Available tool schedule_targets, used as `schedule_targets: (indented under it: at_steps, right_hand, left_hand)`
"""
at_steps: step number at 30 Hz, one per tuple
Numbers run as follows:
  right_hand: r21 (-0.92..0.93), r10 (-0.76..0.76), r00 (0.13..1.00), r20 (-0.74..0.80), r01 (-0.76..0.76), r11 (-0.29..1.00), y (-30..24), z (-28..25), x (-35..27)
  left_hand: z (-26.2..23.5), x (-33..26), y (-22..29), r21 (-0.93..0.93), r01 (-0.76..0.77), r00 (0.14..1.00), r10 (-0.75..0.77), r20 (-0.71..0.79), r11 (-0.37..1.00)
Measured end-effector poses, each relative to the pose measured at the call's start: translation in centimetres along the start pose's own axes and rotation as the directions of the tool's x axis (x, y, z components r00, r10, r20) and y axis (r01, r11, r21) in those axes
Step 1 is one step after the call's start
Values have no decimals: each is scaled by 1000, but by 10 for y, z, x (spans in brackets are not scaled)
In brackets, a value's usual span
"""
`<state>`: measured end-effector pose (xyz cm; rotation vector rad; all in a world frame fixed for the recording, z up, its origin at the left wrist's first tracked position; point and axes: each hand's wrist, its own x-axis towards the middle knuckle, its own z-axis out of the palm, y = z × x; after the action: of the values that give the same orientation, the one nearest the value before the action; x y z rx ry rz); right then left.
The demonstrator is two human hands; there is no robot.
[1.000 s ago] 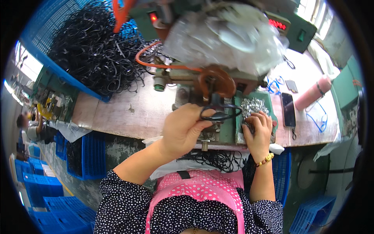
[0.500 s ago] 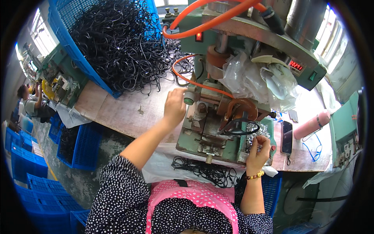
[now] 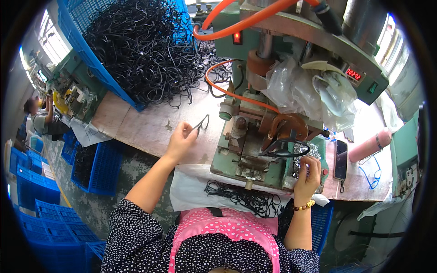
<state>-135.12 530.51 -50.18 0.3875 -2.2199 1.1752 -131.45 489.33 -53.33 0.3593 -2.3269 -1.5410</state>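
My left hand [image 3: 180,142] is over the table, left of the green press machine [image 3: 246,150]. Its thumb and fingers pinch a thin black cord loop [image 3: 203,123] that sticks out to the upper right. My right hand [image 3: 307,178] is at the near end of a green tray [image 3: 320,152] of small silver metal pieces [image 3: 297,167]. Its fingertips are pinched together; anything between them is too small to make out. Just above that hand, another black loop [image 3: 291,154] hangs at the machine's brown curved part [image 3: 291,122].
A blue crate [image 3: 123,93] heaped with black cords stands at the back left. More cords [image 3: 246,199] lie on white sheeting before me. A phone [image 3: 340,159] and pink bottle [image 3: 371,144] are at right. Orange hoses [image 3: 246,25] cross above. A person [image 3: 41,118] works far left.
My left hand has left the machine's green-capped knob and moved left and down; a black cord loop now shows in its fingers. My right hand stays at the tray of metal pieces.
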Motion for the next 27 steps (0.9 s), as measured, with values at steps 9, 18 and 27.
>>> schedule_targets:
  at_steps: [9, 18, 27]
  right_hand:
    - [21, 24, 999, -44, -24, 1000, -2, -4, -1]
    - [150, 52, 997, -62, -42, 988, -19, -10, 8]
    - [585, 128, 988, 84, -153, 797, -75, 2, 33]
  left_hand:
    - [-13, -47, 85, -458, 85, 995, -104, -15, 885]
    - [11, -67, 170, -456, -284, 945, 326, 14, 843]
    - [32, -71, 207, -537, -273, 846, 465, 261, 798]
